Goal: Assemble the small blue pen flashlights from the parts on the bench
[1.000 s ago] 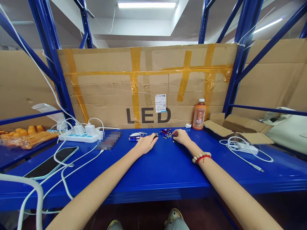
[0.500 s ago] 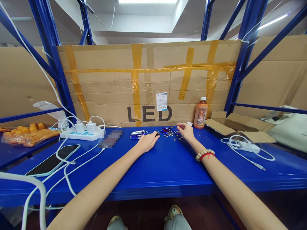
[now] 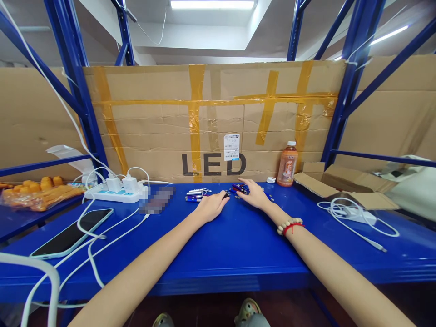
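Both my arms reach far across a blue metal shelf [image 3: 238,245]. My left hand [image 3: 211,206] rests on the shelf with its fingers curled over a small dark piece at its tips. My right hand [image 3: 254,193] lies flat with fingers stretched out over a scatter of small red, blue and silver keychain flashlights [image 3: 238,189]. A few silver and blue flashlights [image 3: 195,195] lie just left of my left hand. A bead bracelet with a red string [image 3: 289,225] circles my right wrist.
A taped cardboard sheet marked LED [image 3: 213,120] backs the shelf. An orange drink bottle [image 3: 287,164] and an open cardboard box [image 3: 344,179] stand right. A white cable [image 3: 354,215] lies right. A power strip with chargers [image 3: 114,190], a phone [image 3: 70,232] and cables lie left.
My right hand slid left across the small flashlights and flattened over them. My left hand stayed almost still. The view shifted slightly.
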